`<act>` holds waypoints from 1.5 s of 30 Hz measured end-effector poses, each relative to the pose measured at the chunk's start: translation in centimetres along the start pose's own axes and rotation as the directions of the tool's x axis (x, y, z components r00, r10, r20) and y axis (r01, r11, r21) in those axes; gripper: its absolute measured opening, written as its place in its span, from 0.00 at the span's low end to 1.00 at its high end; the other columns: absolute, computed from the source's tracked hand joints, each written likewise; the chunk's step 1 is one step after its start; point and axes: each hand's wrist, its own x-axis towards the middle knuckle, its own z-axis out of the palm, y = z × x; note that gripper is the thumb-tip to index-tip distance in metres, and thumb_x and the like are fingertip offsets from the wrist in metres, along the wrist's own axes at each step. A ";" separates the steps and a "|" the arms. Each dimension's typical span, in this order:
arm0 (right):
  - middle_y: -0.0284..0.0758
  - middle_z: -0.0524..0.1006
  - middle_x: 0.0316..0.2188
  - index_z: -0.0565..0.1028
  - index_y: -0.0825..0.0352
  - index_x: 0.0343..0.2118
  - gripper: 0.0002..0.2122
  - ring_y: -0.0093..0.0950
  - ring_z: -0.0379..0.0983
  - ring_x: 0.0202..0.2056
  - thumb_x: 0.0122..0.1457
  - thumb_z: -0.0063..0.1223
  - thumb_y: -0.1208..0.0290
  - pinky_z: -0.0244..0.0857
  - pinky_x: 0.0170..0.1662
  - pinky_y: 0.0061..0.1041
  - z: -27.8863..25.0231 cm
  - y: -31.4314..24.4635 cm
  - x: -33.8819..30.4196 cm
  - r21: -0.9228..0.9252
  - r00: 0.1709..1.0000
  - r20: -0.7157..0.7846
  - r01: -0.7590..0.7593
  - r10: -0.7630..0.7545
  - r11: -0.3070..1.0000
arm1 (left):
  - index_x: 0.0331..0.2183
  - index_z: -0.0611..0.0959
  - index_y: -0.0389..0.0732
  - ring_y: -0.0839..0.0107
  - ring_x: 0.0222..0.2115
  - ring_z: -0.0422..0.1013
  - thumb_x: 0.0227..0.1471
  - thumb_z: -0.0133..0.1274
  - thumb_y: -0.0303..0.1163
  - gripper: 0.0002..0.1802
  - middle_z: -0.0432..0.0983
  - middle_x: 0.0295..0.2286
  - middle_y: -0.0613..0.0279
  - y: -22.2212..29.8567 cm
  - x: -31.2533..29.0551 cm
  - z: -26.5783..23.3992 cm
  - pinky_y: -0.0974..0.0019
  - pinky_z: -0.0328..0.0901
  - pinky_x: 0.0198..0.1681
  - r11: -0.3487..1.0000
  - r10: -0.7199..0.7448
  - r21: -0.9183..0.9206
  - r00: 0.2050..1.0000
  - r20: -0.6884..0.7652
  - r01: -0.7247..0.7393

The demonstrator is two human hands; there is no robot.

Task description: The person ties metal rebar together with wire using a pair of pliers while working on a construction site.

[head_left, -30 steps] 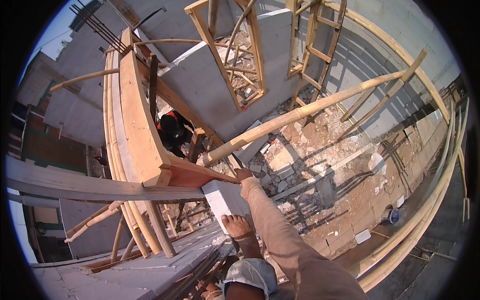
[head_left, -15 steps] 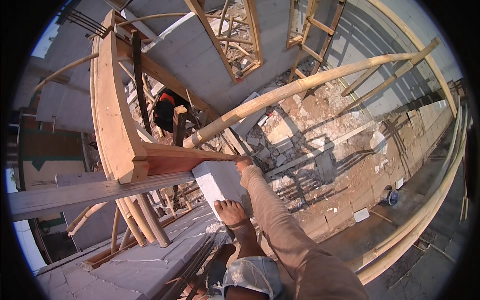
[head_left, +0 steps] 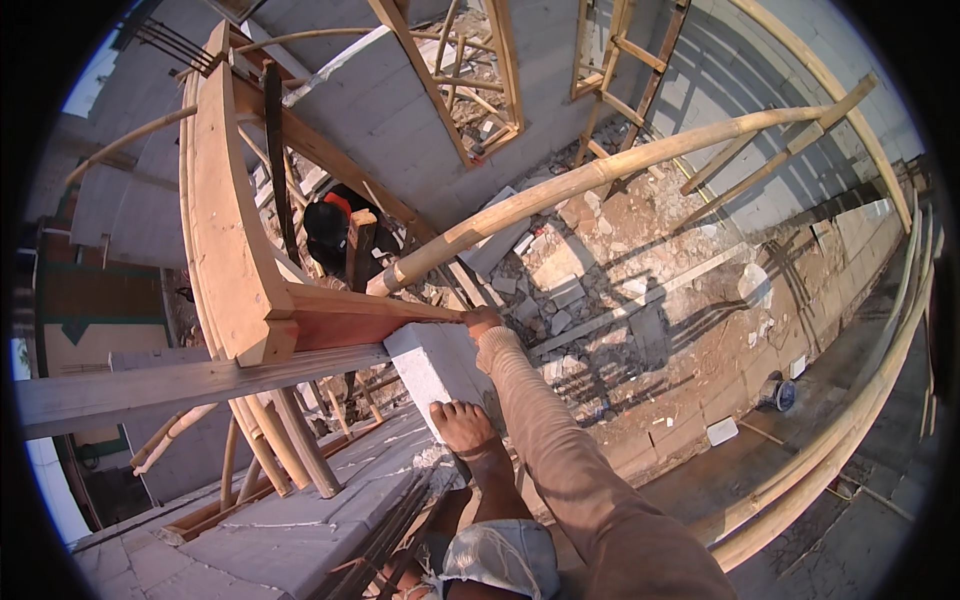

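Note:
My right arm, in a tan knitted sleeve, reaches forward to the end of a wooden frame board (head_left: 370, 309). There my right hand (head_left: 483, 321) has its fingers closed round the board's end. Just below that hand lies a light grey building block (head_left: 430, 365), set against the frame on top of the wall. My bare foot (head_left: 465, 428) rests on the block's near end. My left hand does not show.
A bamboo pole (head_left: 590, 178) crosses ahead. Below left, a person (head_left: 328, 225) in black and orange is among the timbers. Rubble (head_left: 565, 290) covers the ground beneath. Rebar rods (head_left: 385, 525) lie along the block wall (head_left: 270, 535). More bamboo poles (head_left: 840, 480) curve at right.
The person below has shifted, and a dark head now shows more. My right hand keeps its hold on the board; my view has moved only slightly.

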 end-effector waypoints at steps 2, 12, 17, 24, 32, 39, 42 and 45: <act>0.47 0.83 0.35 0.81 0.71 0.43 0.21 0.41 0.81 0.33 0.56 0.55 0.56 0.74 0.36 0.39 -0.2 -0.4 -0.2 -0.031 1.000 -0.005 0.026 -0.027 0.999 | 0.57 0.59 0.38 0.73 0.41 0.69 0.67 0.39 0.30 0.20 0.68 0.39 0.63 0.1 0.0 0.1 0.74 0.65 0.46 0.996 -0.070 -0.053 0.993 -0.095 0.065; 0.51 0.80 0.45 0.81 0.68 0.44 0.23 0.47 0.76 0.50 0.54 0.57 0.52 0.68 0.55 0.41 -0.8 -2.4 -1.5 0.014 0.996 -0.057 -0.065 0.065 0.998 | 0.55 0.63 0.45 0.74 0.37 0.69 0.67 0.39 0.32 0.16 0.67 0.35 0.67 -1.3 0.1 -1.2 0.72 0.68 0.40 0.997 -0.020 -0.070 0.999 -0.040 0.017; 0.53 0.79 0.47 0.79 0.69 0.48 0.25 0.48 0.76 0.49 0.54 0.58 0.53 0.68 0.55 0.40 -0.3 -1.7 -1.2 0.026 0.989 -0.126 -0.079 0.082 0.997 | 0.57 0.59 0.38 0.72 0.43 0.68 0.66 0.39 0.29 0.20 0.68 0.39 0.63 -0.8 -0.2 -0.9 0.72 0.64 0.48 0.980 -0.051 -0.195 0.997 -0.056 0.039; 0.54 0.78 0.49 0.75 0.71 0.53 0.29 0.50 0.74 0.52 0.55 0.57 0.51 0.67 0.57 0.41 0.2 -1.7 -1.8 0.014 0.987 -0.116 -0.110 0.111 0.994 | 0.55 0.63 0.45 0.74 0.35 0.70 0.67 0.39 0.32 0.16 0.67 0.33 0.68 -2.3 0.0 -2.0 0.73 0.68 0.37 0.966 -0.085 -0.255 0.987 -0.138 0.048; 0.58 0.75 0.51 0.73 0.75 0.53 0.30 0.52 0.73 0.53 0.58 0.53 0.50 0.66 0.58 0.42 0.5 -1.7 -2.1 0.037 0.993 -0.076 -0.088 0.090 0.995 | 0.53 0.64 0.42 0.71 0.40 0.69 0.66 0.39 0.33 0.15 0.69 0.36 0.65 -4.4 -0.5 -4.6 0.69 0.64 0.46 0.977 -0.085 0.186 0.992 -0.091 0.101; 0.55 0.76 0.40 0.73 0.73 0.42 0.24 0.53 0.74 0.43 0.56 0.58 0.53 0.69 0.48 0.45 0.6 -6.4 -8.2 -0.015 0.862 -0.360 0.377 -0.357 0.926 | 0.52 0.63 0.39 0.71 0.42 0.69 0.67 0.38 0.34 0.15 0.69 0.36 0.63 -2.3 -0.1 -3.6 0.71 0.63 0.49 0.832 -0.115 0.538 0.991 -0.074 0.137; 0.46 0.72 0.44 0.73 0.68 0.48 0.27 0.45 0.72 0.46 0.55 0.62 0.50 0.67 0.50 0.43 2.8 -9.3 -15.3 -0.263 0.540 -0.187 0.777 -0.820 0.572 | 0.51 0.65 0.38 0.70 0.41 0.69 0.67 0.38 0.35 0.15 0.69 0.36 0.63 4.1 -0.5 -1.1 0.70 0.63 0.48 0.854 -0.162 0.484 0.981 -0.103 0.191; 0.48 0.70 0.51 0.70 0.69 0.53 0.26 0.46 0.72 0.52 0.57 0.61 0.57 0.68 0.53 0.45 6.4 -11.7 -19.1 -0.306 0.563 0.192 0.813 -0.804 0.496 | 0.50 0.66 0.38 0.70 0.41 0.69 0.68 0.38 0.36 0.15 0.68 0.35 0.63 14.2 -0.8 1.3 0.70 0.64 0.48 0.869 -0.138 0.467 0.987 -0.082 0.160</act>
